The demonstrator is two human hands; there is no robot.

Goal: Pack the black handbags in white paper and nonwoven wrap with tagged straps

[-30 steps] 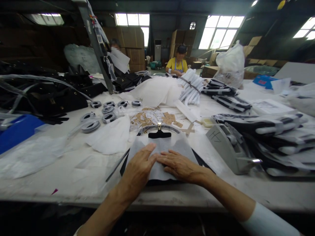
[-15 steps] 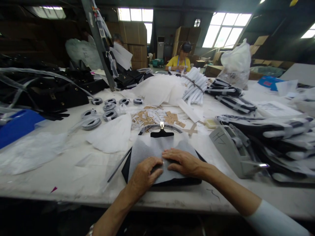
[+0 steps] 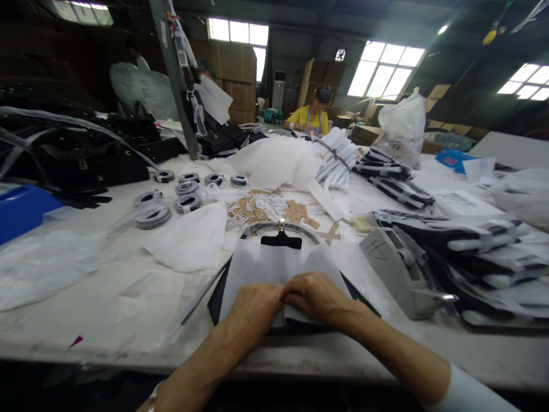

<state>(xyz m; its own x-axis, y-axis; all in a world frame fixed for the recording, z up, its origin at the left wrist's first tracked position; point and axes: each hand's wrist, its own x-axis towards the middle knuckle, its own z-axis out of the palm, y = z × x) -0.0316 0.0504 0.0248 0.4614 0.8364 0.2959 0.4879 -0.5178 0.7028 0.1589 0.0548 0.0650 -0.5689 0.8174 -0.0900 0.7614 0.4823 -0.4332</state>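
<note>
A black handbag (image 3: 218, 303) lies at the near edge of the table, its rounded handle (image 3: 306, 230) pointing away from me. A black tab with a gold clasp (image 3: 281, 226) shows at the top of the bag. Thin white wrapping paper (image 3: 253, 263) covers most of the bag's front. My left hand (image 3: 258, 303) and my right hand (image 3: 316, 294) meet over the middle of the paper, fingers curled and closed on it. The paper bunches up under the right hand. Both sets of fingertips are partly hidden.
Wrapped coiled straps (image 3: 187, 203) and a loose white sheet (image 3: 193, 243) lie to the left. Brown tags (image 3: 257, 209) are spread behind the bag. A grey tape dispenser (image 3: 388, 269) and padded black straps (image 3: 454, 240) stand on the right. A person in yellow (image 3: 311, 117) sits across.
Both hands have gone from lying flat with fingers spread to closed on the paper. They have come closer together and nearer to me, and the paper has lifted into folds. The view has shifted slightly.
</note>
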